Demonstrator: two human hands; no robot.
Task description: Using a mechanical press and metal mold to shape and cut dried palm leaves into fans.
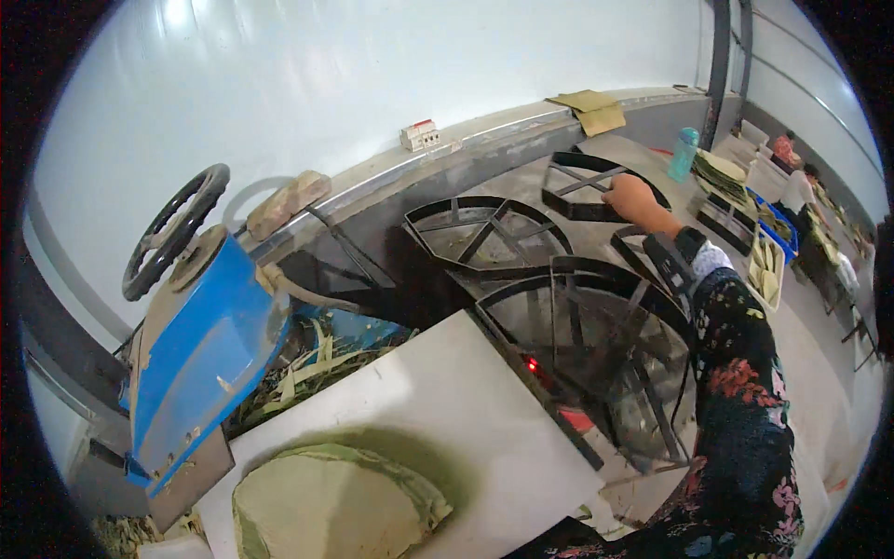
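Observation:
My right hand [638, 202] reaches far forward, its fingers curled at a black metal frame [568, 207] with crossbars. The fingertips are partly hidden, but the hand looks closed on a bar. Similar rounded metal frames [466, 233] lie nearer, one large one [559, 289] beside the white board. On that white board [400, 391] rests a stack of pale green, fan-shaped leaf pieces [326, 508]. My left hand is out of view.
A blue machine [209, 345] with a black handwheel [177, 228] stands left, leaf scraps [307, 373] beside it. A stone [289, 203], a breaker box [420, 136] and brown sheets [591, 112] lie along the ledge. Right are a turquoise bottle [683, 155], leaf stacks [722, 172] and people [799, 191].

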